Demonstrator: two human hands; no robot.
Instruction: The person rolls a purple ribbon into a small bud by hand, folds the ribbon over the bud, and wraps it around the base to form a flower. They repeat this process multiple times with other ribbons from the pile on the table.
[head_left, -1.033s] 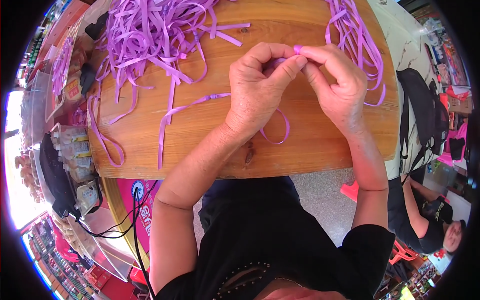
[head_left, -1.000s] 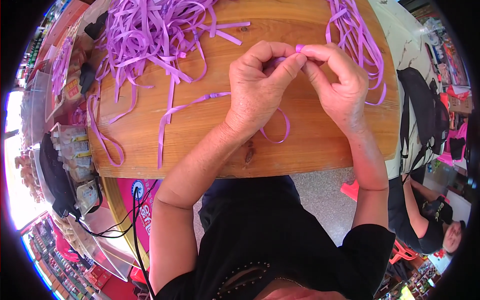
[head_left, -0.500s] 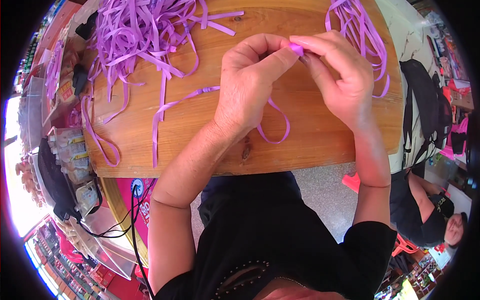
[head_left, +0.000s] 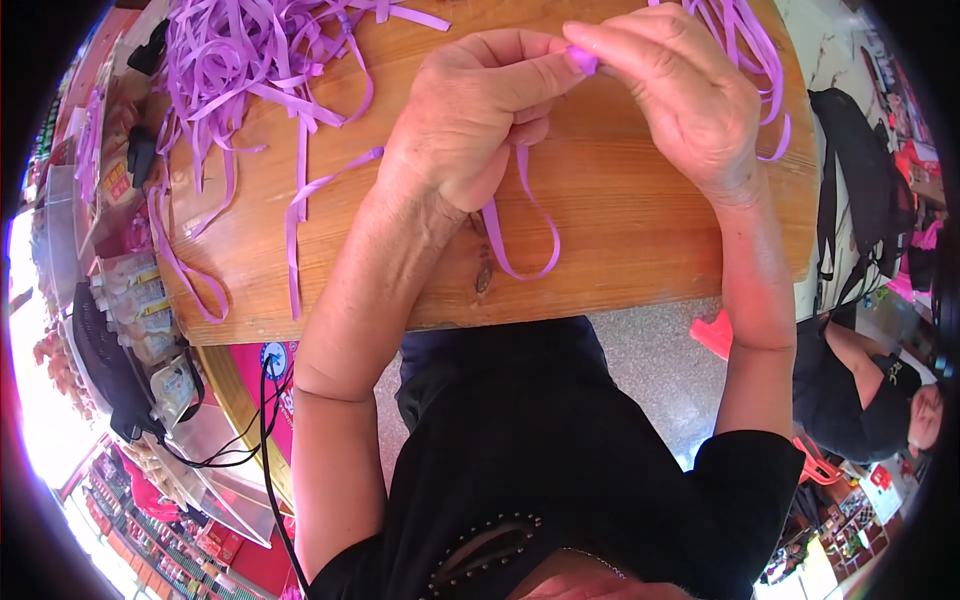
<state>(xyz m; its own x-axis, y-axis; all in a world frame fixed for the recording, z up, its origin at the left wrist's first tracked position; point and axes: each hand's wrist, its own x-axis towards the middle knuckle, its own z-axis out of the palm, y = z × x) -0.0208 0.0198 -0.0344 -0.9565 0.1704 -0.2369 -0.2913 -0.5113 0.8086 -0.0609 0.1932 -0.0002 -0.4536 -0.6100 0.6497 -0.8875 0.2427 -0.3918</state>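
Thumb and forefinger of the left hand (head_left: 480, 120) and of the right hand (head_left: 680, 100) pinch one small fold of purple ribbon (head_left: 582, 60) between them, above the far middle of the wooden table (head_left: 640, 240). Its tail loops down under the left palm (a folding step, I judge). Next calls for a tighter tuck. Loose ribbon strips (head_left: 260, 60) lie far left.
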